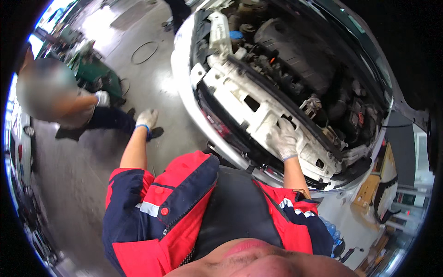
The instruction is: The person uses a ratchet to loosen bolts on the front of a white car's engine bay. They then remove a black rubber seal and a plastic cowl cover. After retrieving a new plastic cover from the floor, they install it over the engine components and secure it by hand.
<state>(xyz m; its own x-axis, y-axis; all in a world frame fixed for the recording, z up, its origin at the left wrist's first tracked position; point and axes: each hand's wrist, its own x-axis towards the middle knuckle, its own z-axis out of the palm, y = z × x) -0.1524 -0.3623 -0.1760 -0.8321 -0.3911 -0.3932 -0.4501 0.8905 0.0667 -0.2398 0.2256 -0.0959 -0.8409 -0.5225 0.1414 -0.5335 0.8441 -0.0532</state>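
Observation:
My right hand (284,139), in a pale work glove, lies on the white front cross panel (233,96) of a car with its engine bay exposed. Its fingers reach out flat over the panel, near an opening, and hold nothing that I can see. My left hand (146,120), also gloved, with a blue band at the wrist, hangs out over the floor to the left of the car. Its fingers are foreshortened and small, and no object shows in it. Dark engine parts (297,51) and a blue cap (236,35) lie behind the panel.
A co-worker (76,104) with a gloved hand stands at the left, by a green machine (99,74). A hose loop (144,52) lies on the grey floor (83,171). Cardboard (367,189) stands at right. The car's bumper (198,120) curves close in front of me.

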